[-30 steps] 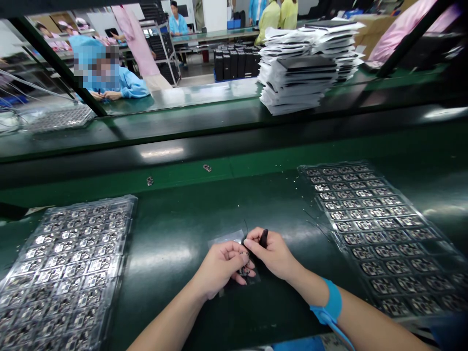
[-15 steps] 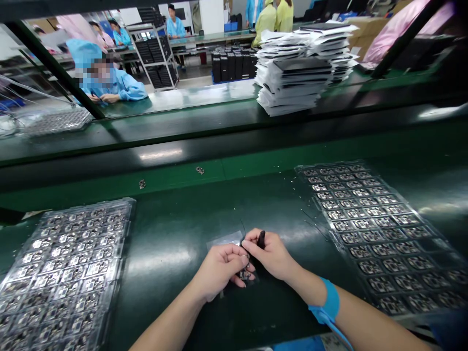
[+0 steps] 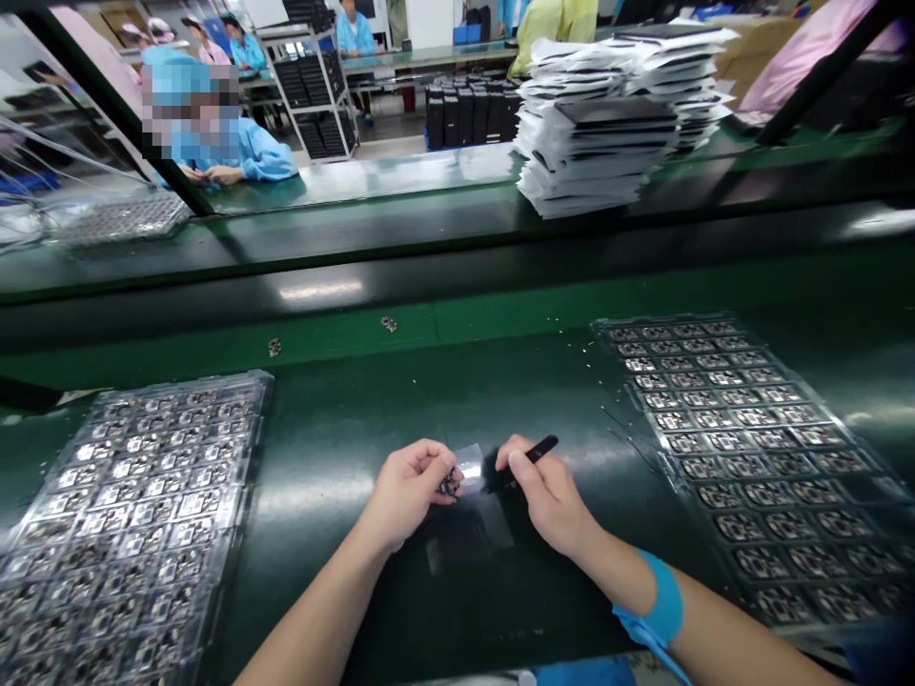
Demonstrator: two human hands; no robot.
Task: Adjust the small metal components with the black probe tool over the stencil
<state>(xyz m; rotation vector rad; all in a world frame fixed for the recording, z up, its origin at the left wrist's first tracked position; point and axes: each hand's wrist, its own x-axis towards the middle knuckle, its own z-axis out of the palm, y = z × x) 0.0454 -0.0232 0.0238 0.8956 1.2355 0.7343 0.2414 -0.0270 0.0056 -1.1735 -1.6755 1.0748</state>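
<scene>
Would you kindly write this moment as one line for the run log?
left hand: small electronic part | right hand: black pen-like tool | between: clear film

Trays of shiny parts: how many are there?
3. One clear tray lies left of the left hand, another clear tray right of the right hand, a third clear tray far back left. More may be hidden.

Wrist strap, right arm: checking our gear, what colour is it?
The wrist strap is bright blue, shown best in the head view.
</scene>
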